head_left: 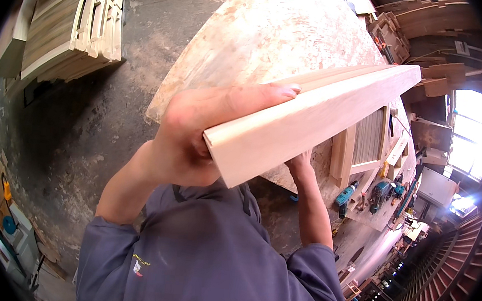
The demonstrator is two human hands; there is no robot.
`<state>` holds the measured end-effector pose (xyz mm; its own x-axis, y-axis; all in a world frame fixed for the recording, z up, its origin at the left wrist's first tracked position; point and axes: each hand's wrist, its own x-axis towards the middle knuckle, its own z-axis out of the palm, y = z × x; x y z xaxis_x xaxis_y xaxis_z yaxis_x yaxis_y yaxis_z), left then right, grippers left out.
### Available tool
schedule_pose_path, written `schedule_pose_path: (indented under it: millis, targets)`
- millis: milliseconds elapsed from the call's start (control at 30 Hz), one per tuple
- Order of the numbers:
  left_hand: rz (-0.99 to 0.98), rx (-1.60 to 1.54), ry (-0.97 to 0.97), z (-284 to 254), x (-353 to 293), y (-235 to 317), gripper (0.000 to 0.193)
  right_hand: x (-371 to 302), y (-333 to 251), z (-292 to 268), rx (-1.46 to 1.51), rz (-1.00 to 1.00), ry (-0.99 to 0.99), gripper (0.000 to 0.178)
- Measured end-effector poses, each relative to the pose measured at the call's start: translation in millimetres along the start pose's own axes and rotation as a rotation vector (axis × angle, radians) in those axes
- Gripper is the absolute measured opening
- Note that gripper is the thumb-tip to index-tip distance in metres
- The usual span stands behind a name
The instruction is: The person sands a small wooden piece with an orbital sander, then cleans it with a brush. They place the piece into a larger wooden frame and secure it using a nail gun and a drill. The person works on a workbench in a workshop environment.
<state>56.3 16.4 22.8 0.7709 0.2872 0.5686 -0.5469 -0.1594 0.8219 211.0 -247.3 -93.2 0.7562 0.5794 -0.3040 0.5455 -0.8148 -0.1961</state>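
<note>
I had the left hand [189,120] clasped around the near end of a pale wooden beam [312,119], thumb along its upper side. The right hand [300,163] was at the beam's lower side, fingers hidden, so I could not tell its hold. The beam slanted over the worktop [280,33]; toward the worktop's right edge I saw a wooden frame [341,158] and, nearer its corner, a teal drill [346,195].

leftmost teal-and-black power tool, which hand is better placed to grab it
Probably the right hand: it is nearer that teal-and-black power tool, though a pale rectangular wooden beam partly hides the hand. The left hand holds the beam's near end.
</note>
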Motion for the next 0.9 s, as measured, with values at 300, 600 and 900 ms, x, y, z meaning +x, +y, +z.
schedule_pose_path:
  millis: [300,600,900]
  targets:
    - [0.034,-0.001,-0.017,0,3,-1,0.062,-27,-6,32,0.045,-0.102,0.049,0.055]
    - [0.036,0.049,0.018,2,-2,-5,0.058,-57,-67,45,0.125,-0.261,0.068,0.053]
    - [-0.034,0.034,0.013,0,-1,8,0.057,7,24,28,0.004,0.043,0.074,0.053]
